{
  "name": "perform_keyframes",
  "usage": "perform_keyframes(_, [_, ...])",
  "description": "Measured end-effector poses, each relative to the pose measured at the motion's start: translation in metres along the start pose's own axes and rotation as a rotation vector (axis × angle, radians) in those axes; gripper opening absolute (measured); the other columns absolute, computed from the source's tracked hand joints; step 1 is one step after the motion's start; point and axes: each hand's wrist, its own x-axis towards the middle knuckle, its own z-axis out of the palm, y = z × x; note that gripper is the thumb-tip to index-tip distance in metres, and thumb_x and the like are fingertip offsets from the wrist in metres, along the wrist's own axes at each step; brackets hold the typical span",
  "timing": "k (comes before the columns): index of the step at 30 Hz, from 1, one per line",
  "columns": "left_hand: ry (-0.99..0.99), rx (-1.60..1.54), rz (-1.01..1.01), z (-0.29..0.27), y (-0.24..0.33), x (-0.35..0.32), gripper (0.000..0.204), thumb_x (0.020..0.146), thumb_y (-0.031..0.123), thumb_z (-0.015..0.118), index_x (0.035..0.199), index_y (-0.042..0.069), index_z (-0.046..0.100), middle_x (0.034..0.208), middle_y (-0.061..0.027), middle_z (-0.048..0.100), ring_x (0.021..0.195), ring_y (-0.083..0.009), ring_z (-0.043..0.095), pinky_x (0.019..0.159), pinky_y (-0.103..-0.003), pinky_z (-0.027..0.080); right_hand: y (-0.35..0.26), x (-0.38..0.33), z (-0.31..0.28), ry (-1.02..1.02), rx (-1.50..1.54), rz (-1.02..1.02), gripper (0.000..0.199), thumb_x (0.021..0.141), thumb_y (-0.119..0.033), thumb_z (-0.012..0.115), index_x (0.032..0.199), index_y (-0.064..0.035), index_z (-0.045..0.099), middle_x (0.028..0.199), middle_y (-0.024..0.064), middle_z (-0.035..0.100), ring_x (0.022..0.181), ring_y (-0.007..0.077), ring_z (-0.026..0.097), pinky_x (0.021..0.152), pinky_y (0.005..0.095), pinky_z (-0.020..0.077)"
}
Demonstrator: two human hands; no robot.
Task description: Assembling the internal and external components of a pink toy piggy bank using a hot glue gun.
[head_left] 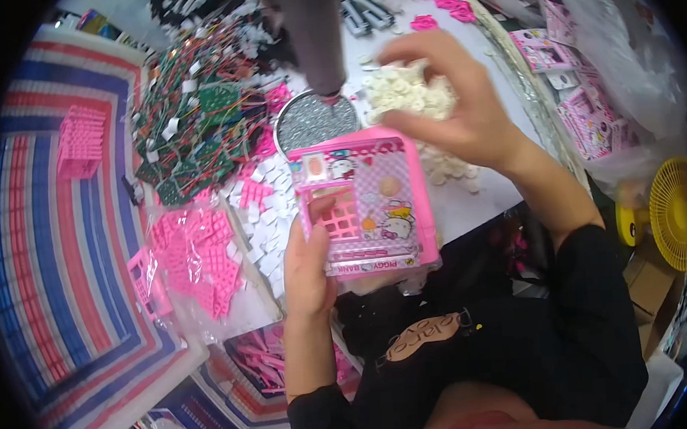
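My left hand (308, 256) grips a pink plastic toy panel (383, 212) by its left side. A cartoon-printed sheet covers most of its face. Fingers of this hand reach into the rectangular opening, where a pink button grid (340, 216) shows. Past the panel, my right hand (458, 97) curves over a heap of small cream-coloured plastic parts (407, 93). Its thumb and forefinger are wide apart, with nothing visible between them. Just beyond the panel's top edge stands a round dish of small silvery screws (314, 123). Above that dish hangs a dark vertical tool (309, 43), its tip near the screws.
Wired green circuit boards (211, 105) are heaped at the left. Small white squares (263, 247) and a clear bag of pink button grids (200, 255) lie nearer. A striped sheet (86, 254) fills the far left. Printed pink parts (589, 117) and a yellow fan (675, 214) are at the right.
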Motion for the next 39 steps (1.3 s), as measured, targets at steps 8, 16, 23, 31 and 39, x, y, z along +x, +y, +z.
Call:
perform_keyframes(8, [0.333, 0.522, 0.405, 0.006, -0.020, -0.008, 0.052, 0.104, 0.015, 0.051, 0.149, -0.008, 0.036, 0.135, -0.0176, 0.053, 0.124, -0.0248, 0.053, 0.107, -0.039, 0.042, -0.032, -0.073, 0.065, -0.307, 1.145, 0.859, 0.050, 0.092, -0.027, 0.075, 0.129, 0.0037, 0.060, 0.117, 0.0115, 0.071, 0.106, 0.0150, 0.066, 0.092, 0.0332, 0.0539])
perform_keyframes(16, [0.278, 0.763, 0.422, 0.012, -0.024, -0.020, 0.079, 0.102, 0.011, 0.059, 0.164, 0.001, 0.011, 0.102, -0.0015, 0.048, 0.090, -0.0099, 0.045, 0.084, -0.021, 0.040, -0.050, -0.071, 0.059, -0.304, 0.982, 0.608, 0.045, 0.093, -0.026, 0.076, 0.127, 0.0010, 0.063, 0.108, 0.0092, 0.073, 0.096, 0.0147, 0.068, 0.087, 0.0320, 0.0541])
perform_keyframes(23, [0.307, 0.594, 0.366, 0.011, -0.041, -0.032, 0.086, 0.099, 0.007, 0.060, 0.164, -0.001, 0.004, 0.100, -0.0015, 0.043, 0.086, -0.0104, 0.045, 0.078, -0.023, 0.044, -0.054, -0.078, 0.057, -0.353, 0.810, 0.495, 0.044, 0.090, -0.025, 0.077, 0.124, -0.0009, 0.063, 0.096, 0.0088, 0.071, 0.084, 0.0156, 0.066, 0.076, 0.0321, 0.0525])
perform_keyframes(31, [0.322, 0.533, 0.330, 0.009, -0.045, -0.040, 0.087, 0.099, 0.008, 0.062, 0.164, -0.001, 0.005, 0.099, -0.0011, 0.042, 0.086, -0.0106, 0.044, 0.079, -0.023, 0.043, -0.051, -0.060, 0.037, -0.627, 0.660, 0.483, 0.044, 0.087, -0.026, 0.079, 0.120, -0.0013, 0.064, 0.092, 0.0080, 0.070, 0.080, 0.0155, 0.064, 0.071, 0.0325, 0.0501])
perform_keyframes(39, [0.337, 0.892, 0.306, 0.009, -0.039, -0.045, 0.086, 0.099, 0.015, 0.065, 0.164, 0.001, 0.010, 0.100, -0.0029, 0.051, 0.093, -0.0122, 0.052, 0.083, -0.027, 0.045, -0.053, -0.073, 0.052, -0.502, 0.978, 0.631, 0.043, 0.091, -0.019, 0.074, 0.128, -0.0007, 0.063, 0.109, 0.0107, 0.073, 0.098, 0.0155, 0.068, 0.089, 0.0314, 0.0523])
